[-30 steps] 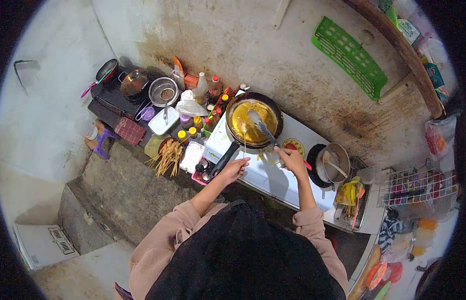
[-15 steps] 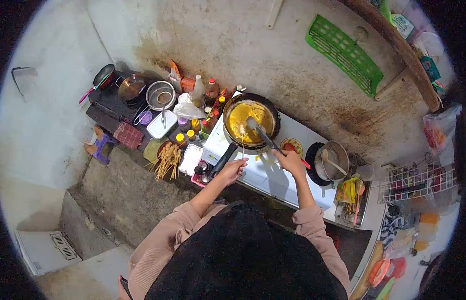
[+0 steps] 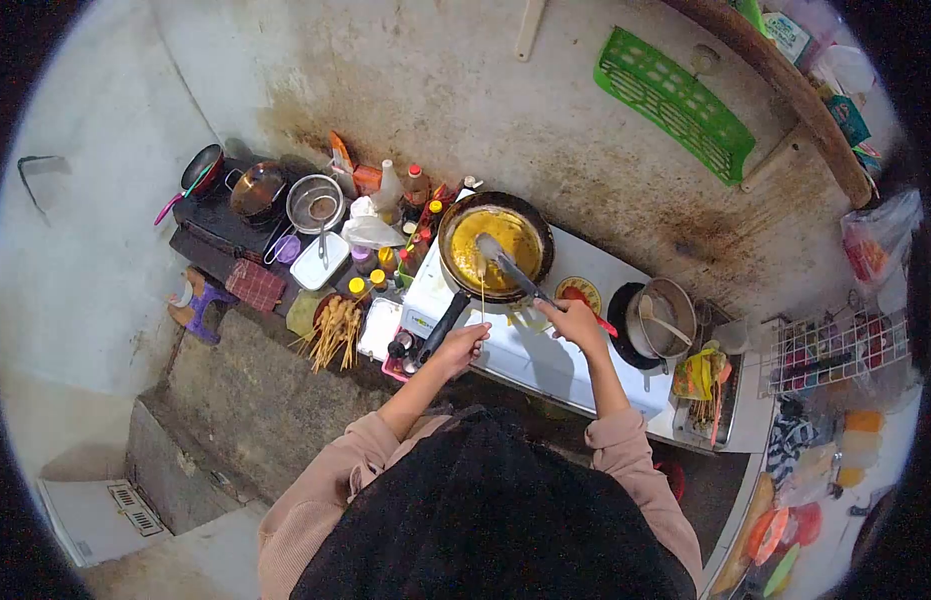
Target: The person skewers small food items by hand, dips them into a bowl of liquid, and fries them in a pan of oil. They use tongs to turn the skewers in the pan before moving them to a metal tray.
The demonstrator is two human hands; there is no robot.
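Observation:
My left hand (image 3: 462,347) is closed on the lower end of a thin wooden skewer (image 3: 483,300). The skewer's food-covered tip is at the near side of a dark frying pan (image 3: 541,222) with a bubbling yellow layer (image 3: 465,236) in it. In my right hand (image 3: 575,322) is a spatula (image 3: 522,280) with a dark shaft and a red handle end. Its greyish head lies on the yellow layer, above and beside the skewer tip. The pan's black handle (image 3: 445,325) points toward me, just left of my left hand. Nothing touches that handle.
The pan sits on a white stove (image 3: 515,355). Right of it are a small patterned plate (image 3: 578,290) with red food and a pot (image 3: 671,300) with a ladle. To the left stand several bottles (image 3: 388,190), a white tub (image 3: 318,262) and a pile of skewers (image 3: 337,330).
The spatula head has shifted left across the pan toward the skewer. The food on the skewer sits slightly lower, nearer the pan's edge. Both hands keep their grips.

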